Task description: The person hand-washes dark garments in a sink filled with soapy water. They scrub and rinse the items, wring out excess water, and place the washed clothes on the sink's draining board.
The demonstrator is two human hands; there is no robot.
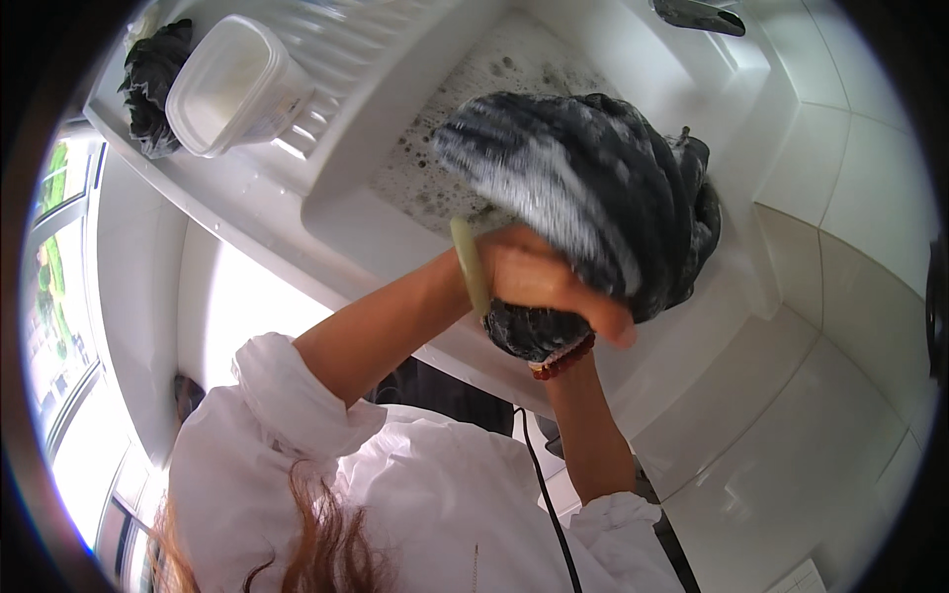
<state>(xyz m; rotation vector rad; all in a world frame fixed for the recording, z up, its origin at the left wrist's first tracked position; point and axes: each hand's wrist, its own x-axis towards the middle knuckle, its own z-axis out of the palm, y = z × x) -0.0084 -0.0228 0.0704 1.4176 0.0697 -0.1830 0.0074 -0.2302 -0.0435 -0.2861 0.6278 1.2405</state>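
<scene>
A dark, soapy wet garment (593, 185) is bunched up over the basin, streaked with white foam and partly blurred. My left hand (537, 274), with a pale green bangle (470, 267) on its wrist, grips the near side of the cloth. My right forearm (586, 415) comes up from below, wearing a red bead bracelet (565, 365). Cloth covers my right hand, so its fingers cannot be seen. Below the garment, sudsy water (422, 170) lies in the bottom of the white sink (356, 193).
On the ribbed washboard (348, 44) at the left stands a white plastic tub (278, 100). Beside it, a dark crumpled cloth (154, 89) lies at the sink's edge. A metal faucet (700, 16) juts in at the top right. Tiled wall (801, 282) borders the right side. A black cable (545, 497) hangs before my body.
</scene>
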